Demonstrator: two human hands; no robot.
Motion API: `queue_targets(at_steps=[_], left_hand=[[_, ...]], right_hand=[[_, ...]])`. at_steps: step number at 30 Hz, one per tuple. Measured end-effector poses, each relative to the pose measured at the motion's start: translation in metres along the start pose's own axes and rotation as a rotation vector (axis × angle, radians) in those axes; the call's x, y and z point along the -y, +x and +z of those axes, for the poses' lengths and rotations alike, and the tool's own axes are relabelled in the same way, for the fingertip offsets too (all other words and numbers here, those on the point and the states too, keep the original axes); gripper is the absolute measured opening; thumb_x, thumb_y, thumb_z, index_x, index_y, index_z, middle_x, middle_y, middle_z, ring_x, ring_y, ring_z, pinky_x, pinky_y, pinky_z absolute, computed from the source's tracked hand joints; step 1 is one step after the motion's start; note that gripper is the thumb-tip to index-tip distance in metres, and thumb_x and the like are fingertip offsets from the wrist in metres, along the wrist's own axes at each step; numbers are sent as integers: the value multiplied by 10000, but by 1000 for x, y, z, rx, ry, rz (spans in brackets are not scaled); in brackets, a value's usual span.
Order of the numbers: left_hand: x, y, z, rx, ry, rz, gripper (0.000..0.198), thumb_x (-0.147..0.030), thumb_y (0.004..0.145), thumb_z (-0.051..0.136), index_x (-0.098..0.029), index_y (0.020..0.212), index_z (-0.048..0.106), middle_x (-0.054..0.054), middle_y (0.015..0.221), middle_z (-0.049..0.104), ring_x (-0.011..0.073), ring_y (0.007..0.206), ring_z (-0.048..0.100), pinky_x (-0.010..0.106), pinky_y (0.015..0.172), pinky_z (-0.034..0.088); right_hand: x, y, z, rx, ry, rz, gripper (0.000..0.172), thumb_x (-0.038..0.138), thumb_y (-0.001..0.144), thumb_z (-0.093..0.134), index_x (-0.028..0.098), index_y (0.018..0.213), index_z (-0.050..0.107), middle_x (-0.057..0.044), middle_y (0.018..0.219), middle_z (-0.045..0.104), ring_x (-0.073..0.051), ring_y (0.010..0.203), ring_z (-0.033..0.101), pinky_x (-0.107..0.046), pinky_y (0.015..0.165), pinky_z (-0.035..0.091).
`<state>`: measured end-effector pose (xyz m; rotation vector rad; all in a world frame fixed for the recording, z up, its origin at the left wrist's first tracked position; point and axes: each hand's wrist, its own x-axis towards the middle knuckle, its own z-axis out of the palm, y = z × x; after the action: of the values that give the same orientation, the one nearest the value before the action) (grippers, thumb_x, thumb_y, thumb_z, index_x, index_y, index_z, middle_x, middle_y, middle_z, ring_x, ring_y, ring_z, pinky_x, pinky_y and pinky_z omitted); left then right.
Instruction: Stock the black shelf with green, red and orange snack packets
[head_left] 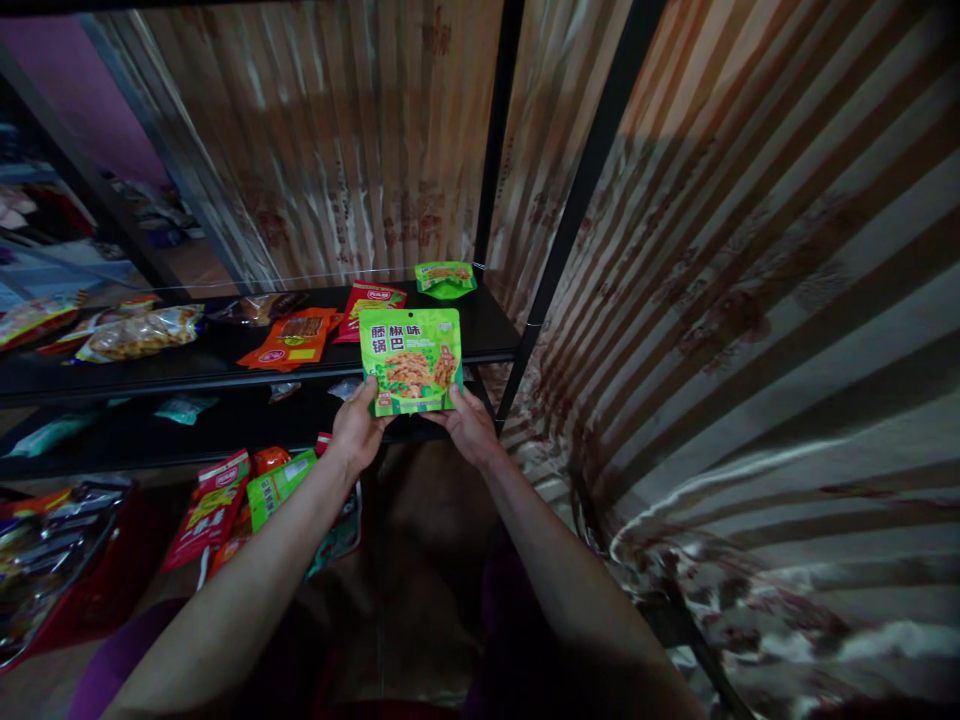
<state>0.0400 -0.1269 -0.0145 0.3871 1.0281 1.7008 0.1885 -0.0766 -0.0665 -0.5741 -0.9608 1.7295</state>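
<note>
A green snack packet (409, 360) with a picture of fried food and large characters is held upright in front of a black shelf (225, 365). My left hand (356, 428) grips its lower left corner and my right hand (469, 420) grips its lower right corner, fingers closed on the packet. Behind it on the shelf lie an orange packet (292, 340), a red packet (371, 300) and another green packet (445, 278).
More snack packets (135, 333) lie along the left of the shelf. Red and green packets (232, 500) are piled on the floor at the lower left. A striped curtain (750, 300) hangs at the right and behind the black rack posts (592, 160).
</note>
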Motion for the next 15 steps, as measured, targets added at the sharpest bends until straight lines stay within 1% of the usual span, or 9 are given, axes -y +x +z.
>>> queue_targets(at_steps=[8, 10, 13, 15], left_hand=[[1, -1, 0, 6, 15, -29, 187, -278, 844, 591, -123, 919, 666, 96, 974, 702, 212, 886, 674, 432, 874, 523], [1, -5, -2, 55, 25, -52, 187, -282, 830, 608, -124, 915, 661, 100, 968, 702, 220, 889, 675, 449, 889, 514], [4, -10, -5, 144, 59, -75, 148, -234, 782, 654, -131, 887, 654, 94, 930, 707, 216, 871, 679, 450, 911, 501], [6, -12, -8, 153, 85, -63, 129, -198, 762, 665, -129, 871, 655, 85, 889, 711, 201, 832, 684, 439, 913, 502]], right_hand=[[-2, 3, -1, -77, -60, -33, 483, 564, 745, 638, 226, 1085, 572, -45, 1073, 687, -237, 982, 661, -420, 825, 582], [-2, 4, -1, -103, -61, -41, 501, 576, 741, 635, 225, 1092, 568, -50, 1071, 688, -238, 979, 663, -414, 827, 581], [0, 6, 0, -120, -66, -56, 505, 579, 751, 621, 223, 1104, 564, -57, 1076, 687, -241, 1005, 656, -411, 838, 575], [0, 6, 0, -113, -56, -57, 499, 568, 756, 622, 220, 1110, 565, -59, 1071, 687, -243, 1017, 652, -418, 845, 571]])
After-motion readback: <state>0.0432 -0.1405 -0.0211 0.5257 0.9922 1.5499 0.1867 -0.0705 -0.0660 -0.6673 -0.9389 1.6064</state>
